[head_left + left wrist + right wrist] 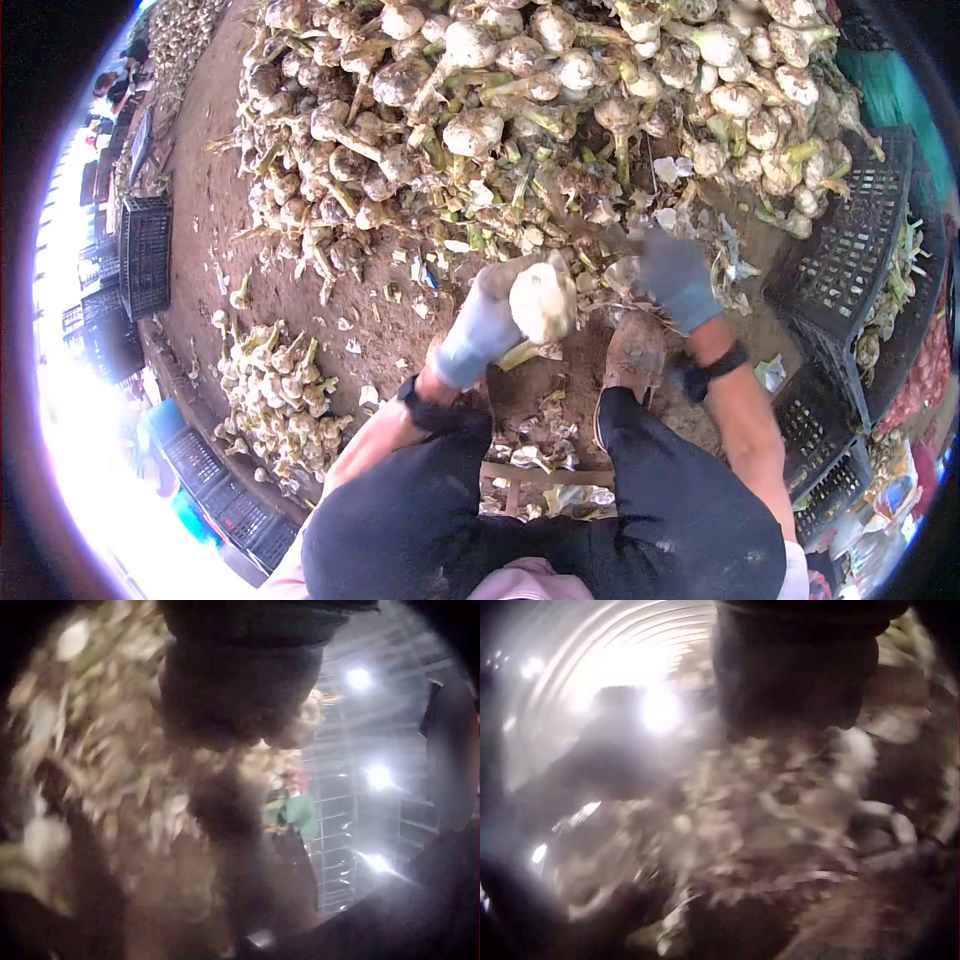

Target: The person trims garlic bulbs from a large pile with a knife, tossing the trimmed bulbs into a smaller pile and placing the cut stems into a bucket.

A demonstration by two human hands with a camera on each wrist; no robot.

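Note:
My left hand [482, 325], in a grey-blue work glove, grips a pale garlic bulb [543, 302] above the ground between my feet. The bulb's round side faces up, and the fingers are partly hidden behind it. To the right, my gloved right hand [682, 283] is blurred by motion, apart from the bulb and above the right shoe [635, 350]. A dark blurred streak shows beside its fingers; I cannot tell what, if anything, it holds. Both wrist views are dark and smeared, with each hand a dark shape at the top.
A large heap of untrimmed garlic [470, 130] lies ahead. A smaller pile of garlic [275, 395] sits on the dirt floor at left. Black plastic crates [845, 240] stand at right, and other crates [146, 255] at far left. Loose skins and stem scraps litter the ground.

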